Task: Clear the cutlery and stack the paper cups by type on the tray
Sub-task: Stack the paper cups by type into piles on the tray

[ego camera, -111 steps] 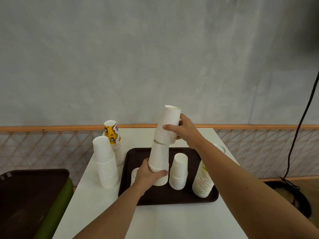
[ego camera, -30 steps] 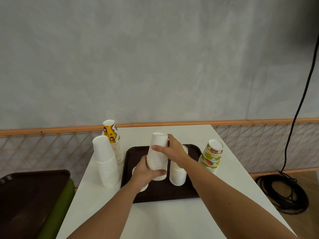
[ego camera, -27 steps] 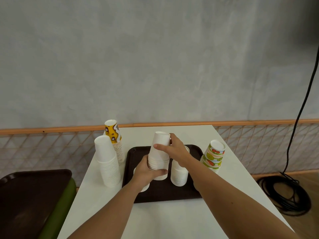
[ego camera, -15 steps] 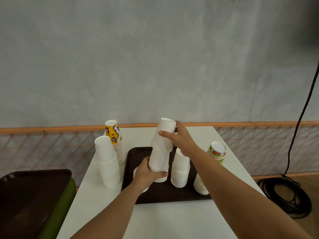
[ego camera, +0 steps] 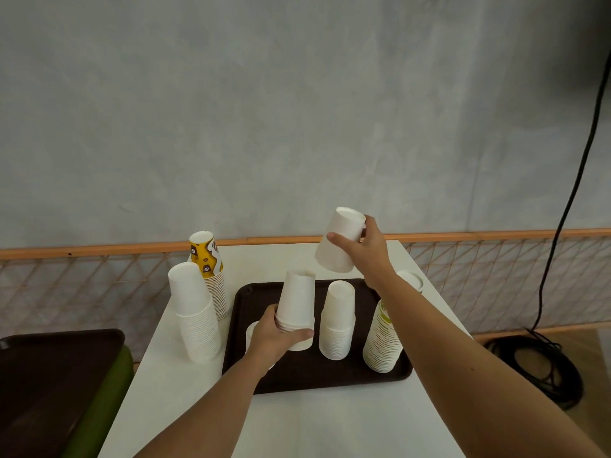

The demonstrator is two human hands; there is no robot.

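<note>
The right hand (ego camera: 367,249) is closed around a white paper cup (ego camera: 340,241), upside down and tilted, lifted clear above the brown tray (ego camera: 314,371). The left hand (ego camera: 276,335) grips the base of an inverted white cup stack (ego camera: 296,302) — it stands on the tray, just beside a second white stack (ego camera: 338,320).

We face a plain grey wall (ego camera: 297,110) above an orange lattice railing (ego camera: 496,276), with a white table (ego camera: 330,424), wooden floor (ego camera: 591,358) and coiled black cable (ego camera: 542,365).
</note>
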